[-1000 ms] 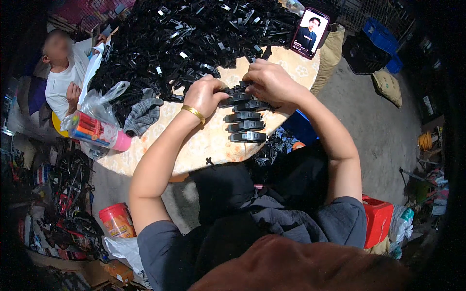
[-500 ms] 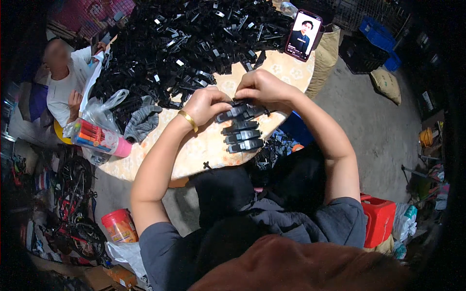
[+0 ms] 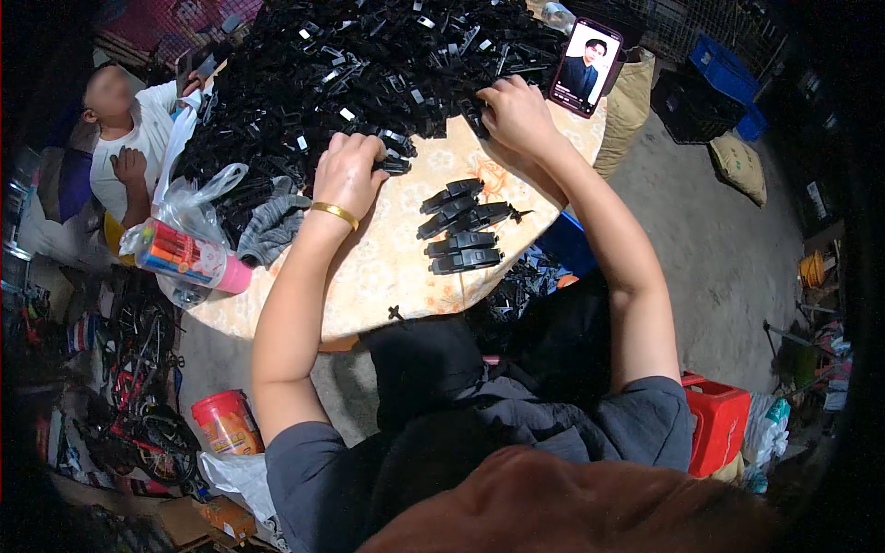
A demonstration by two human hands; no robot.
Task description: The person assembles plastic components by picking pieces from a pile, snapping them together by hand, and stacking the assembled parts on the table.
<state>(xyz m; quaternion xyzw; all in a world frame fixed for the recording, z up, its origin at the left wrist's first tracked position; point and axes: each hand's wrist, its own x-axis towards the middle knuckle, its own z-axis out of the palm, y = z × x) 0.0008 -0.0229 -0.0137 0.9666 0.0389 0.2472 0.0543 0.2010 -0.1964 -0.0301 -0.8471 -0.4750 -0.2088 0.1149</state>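
While left hand fingers clutch black clip lengthwise left-right, right hand grips pile.

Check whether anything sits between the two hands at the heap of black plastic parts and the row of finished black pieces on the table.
Nothing visible does. Left hand and right hand rest at the heap's edge; only bare patterned tabletop separates them from the row of black pieces.
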